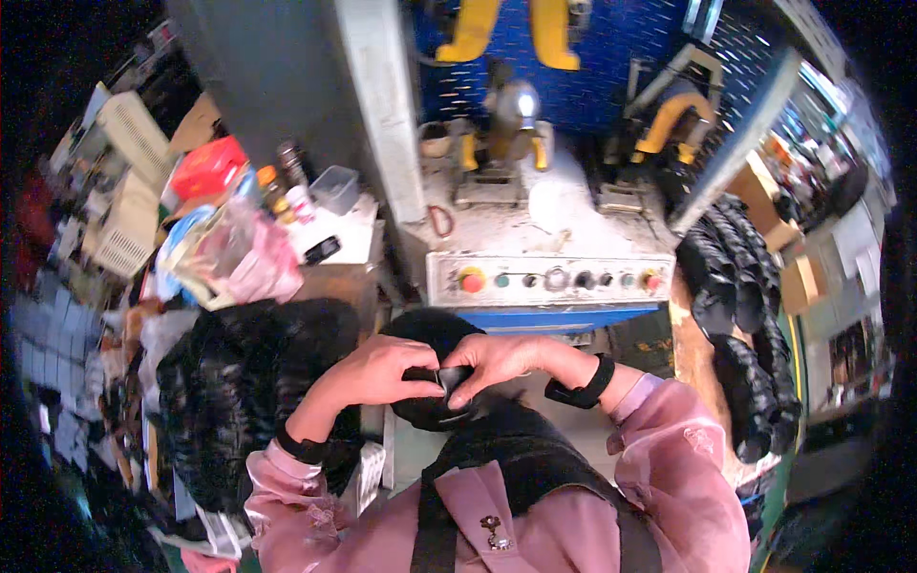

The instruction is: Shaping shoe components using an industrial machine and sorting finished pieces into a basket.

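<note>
Both my hands meet in front of my apron around a black piece [436, 329] with a fuzzy surface and a smooth, shiny dark part; it looks like a shoe or boot upper, though its full shape is hidden. My left hand [384, 372] grips its edge from the left, thumb and fingers pressed together. From the right, my right hand [492, 361] closes on the smooth part, its thumb bent down over it. The fingertips of the two hands almost touch.
Ahead stands a machine with a control panel [554, 279] and yellow clamp arms [559, 38]. Black, shiny shoe uppers [731, 286] line the right bench. At left lie a black furry pile [258, 382], a plastic bag [248, 253], a phone [323, 250] and a clear box [335, 190].
</note>
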